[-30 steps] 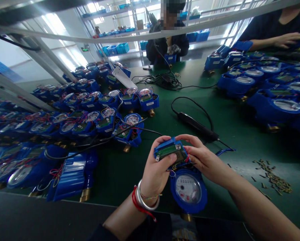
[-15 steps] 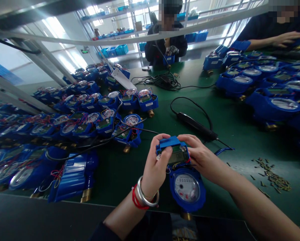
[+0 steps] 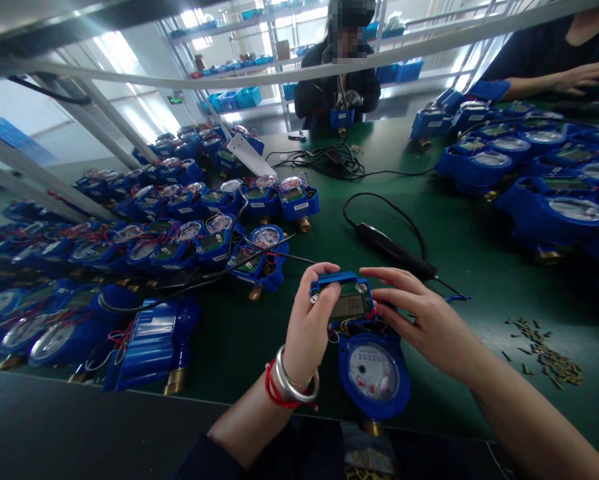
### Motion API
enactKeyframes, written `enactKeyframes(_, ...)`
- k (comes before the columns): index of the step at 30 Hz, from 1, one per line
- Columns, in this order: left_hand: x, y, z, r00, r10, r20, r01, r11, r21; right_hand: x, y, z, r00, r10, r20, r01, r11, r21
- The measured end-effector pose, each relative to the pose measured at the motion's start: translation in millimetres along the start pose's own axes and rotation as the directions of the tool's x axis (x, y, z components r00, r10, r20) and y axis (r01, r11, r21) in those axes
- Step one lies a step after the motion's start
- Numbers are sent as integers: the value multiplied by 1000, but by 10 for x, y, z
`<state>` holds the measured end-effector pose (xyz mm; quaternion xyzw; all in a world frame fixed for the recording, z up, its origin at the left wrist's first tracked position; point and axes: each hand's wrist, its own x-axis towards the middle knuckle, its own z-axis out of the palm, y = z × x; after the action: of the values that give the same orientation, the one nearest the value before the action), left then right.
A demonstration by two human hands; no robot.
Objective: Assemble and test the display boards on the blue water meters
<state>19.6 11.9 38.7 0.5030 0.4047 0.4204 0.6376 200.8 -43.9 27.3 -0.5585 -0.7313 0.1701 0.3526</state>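
Note:
In front of me a blue water meter point(image 3: 374, 373) with a round dial lies on the green table, its brass fitting toward me. My left hand point(image 3: 309, 317) is closed around the left side of its display module point(image 3: 349, 305), thumb over the front. The module is tilted up above the dial, its green board and small screen exposed, and wires run down from it. My right hand point(image 3: 424, 313) is at the module's right edge with its fingers stretched and apart; the fingertips are by a red wire, and whether they touch it I cannot tell.
Rows of blue meters with loose wires point(image 3: 179, 247) fill the left. More meters point(image 3: 554, 213) stand at right. A black power screwdriver point(image 3: 394, 250) with a cable lies beyond my hands. Small screws point(image 3: 554, 360) are scattered at right. Two people work across the table.
My right hand's fingers have spread and loosened from the module's right side. The module is tilted slightly differently, with more of its screen showing. My left hand keeps its hold.

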Motion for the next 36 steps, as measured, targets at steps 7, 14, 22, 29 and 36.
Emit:
enactKeyframes(7,-10,68,29,994,75,-76,-63,987,146,-155,-174,-24,998,35,-54,-30,996,82)
enactKeyframes(14,-34,29,7,999,23,-34,-19,995,102,-76,-185,-27,997,80,-1,-78,972,223)
enactKeyframes(22,-33,-13,-40,1000,2,-2,-2,998,69,-17,-225,-53,983,183,-9,-170,932,321)
enactKeyframes(29,-24,-60,-34,999,-42,4,42,998,-48,37,-190,-55,942,304,145,-333,776,536)
enactKeyframes(36,-27,-39,-19,998,-58,2,58,997,-53,31,-248,-76,934,329,139,-350,773,529)
